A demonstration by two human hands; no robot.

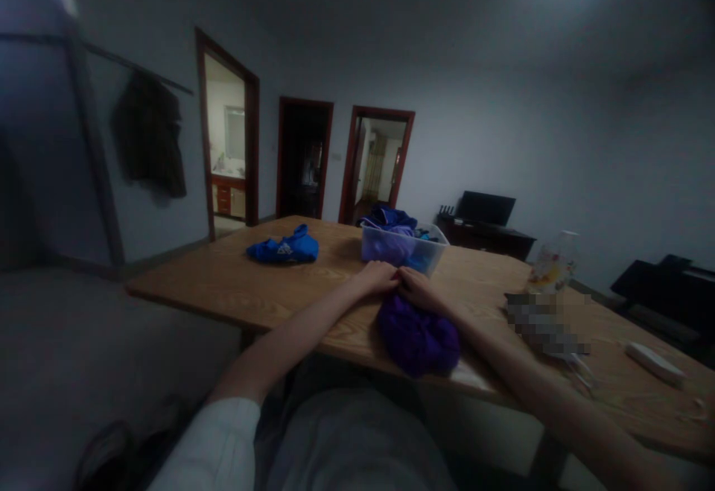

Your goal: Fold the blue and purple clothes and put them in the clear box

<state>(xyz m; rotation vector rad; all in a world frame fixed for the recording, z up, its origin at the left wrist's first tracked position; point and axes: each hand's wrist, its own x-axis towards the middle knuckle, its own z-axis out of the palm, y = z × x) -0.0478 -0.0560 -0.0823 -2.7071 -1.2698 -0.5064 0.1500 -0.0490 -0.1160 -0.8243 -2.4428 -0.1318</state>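
Note:
A puffed-up purple cloth bundle (418,338) rests at the front edge of the wooden table (329,305). My left hand (377,277) and my right hand (420,290) meet at its gathered upper end, both with fingers closed on the cloth. The exact grip of the fingertips is too small and dim to make out. Just behind my hands stands a clear plastic bin (433,252) filled with blue and purple cloth (388,234). To the left lies a bright blue cloth bundle (286,246) with a white print and a knot-like tip.
On the table's right side are a clear jug with a floral pattern (553,264), a blurred-out item (544,327) and a white elongated case (653,363). Beyond the table, a dark screen (485,208) sits on a low cabinet. Doorways and a hanging jacket (150,133) line the wall.

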